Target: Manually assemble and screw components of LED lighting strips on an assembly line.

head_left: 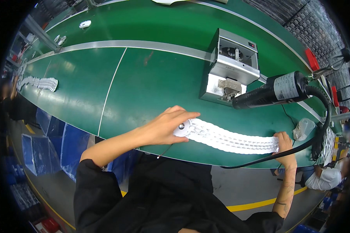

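A long, slightly curved white plastic piece [233, 139] with scalloped edges and rows of slots lies across the near side of the green bench, between my hands. At its left end is a round head with a shiny metal centre. My left hand [173, 125] grips that head, thumb below and fingers above. Its narrow right end is held by my right hand [286, 150], fingers curled around it. A thin dark wire [165, 151] with a small tip hangs below my left hand. Above the white piece, a black cylindrical power tool [272, 93] with a thick cable points toward a silver screw feeder [235, 64].
The tool's black cable [315, 141] loops down past my right hand along the bench edge. A clear plastic bag [304, 129] lies farther right. More white pieces [41, 82] rest on the left bench. Blue bins [41, 153] stand below; co-workers sit at both sides.
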Motion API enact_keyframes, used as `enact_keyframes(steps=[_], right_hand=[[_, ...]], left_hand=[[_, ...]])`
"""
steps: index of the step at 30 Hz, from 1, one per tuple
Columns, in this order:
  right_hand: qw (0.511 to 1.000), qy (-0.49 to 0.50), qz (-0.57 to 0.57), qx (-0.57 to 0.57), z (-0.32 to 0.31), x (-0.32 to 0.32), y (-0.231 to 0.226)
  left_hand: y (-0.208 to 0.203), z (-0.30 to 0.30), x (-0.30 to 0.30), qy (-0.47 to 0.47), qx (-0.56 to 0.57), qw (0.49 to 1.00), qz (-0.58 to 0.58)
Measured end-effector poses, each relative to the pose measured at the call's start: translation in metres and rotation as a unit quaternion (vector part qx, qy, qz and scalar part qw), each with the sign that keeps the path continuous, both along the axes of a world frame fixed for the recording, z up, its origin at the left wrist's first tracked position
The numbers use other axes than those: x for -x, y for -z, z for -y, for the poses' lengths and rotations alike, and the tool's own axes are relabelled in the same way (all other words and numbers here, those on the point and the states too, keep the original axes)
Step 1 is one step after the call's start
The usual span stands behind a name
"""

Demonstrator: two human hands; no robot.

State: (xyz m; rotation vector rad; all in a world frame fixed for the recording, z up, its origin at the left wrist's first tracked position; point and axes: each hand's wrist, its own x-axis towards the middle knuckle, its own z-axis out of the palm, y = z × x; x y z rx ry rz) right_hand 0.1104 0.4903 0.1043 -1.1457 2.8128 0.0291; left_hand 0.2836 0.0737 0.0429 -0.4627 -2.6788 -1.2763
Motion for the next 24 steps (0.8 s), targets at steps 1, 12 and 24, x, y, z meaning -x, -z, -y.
enact_keyframes(steps=[1, 12, 24], right_hand=[[1.000, 0.004, -0.006, 0.010, -0.005, 0.005, 0.003], [0.967, 0.082, -0.096, 0.222, 0.045, -0.057, -0.057], [0.837, -0.082, 0.166, 0.515, 0.148, -0.159, -0.024]], left_hand=[[-0.001, -0.002, 0.004, 0.011, 0.007, 1.000, 0.012], [-0.001, 0.010, -0.001, 0.036, -0.035, 0.998, -0.027], [-0.003, 0.000, 0.009, 0.082, -0.043, 0.994, -0.061]])
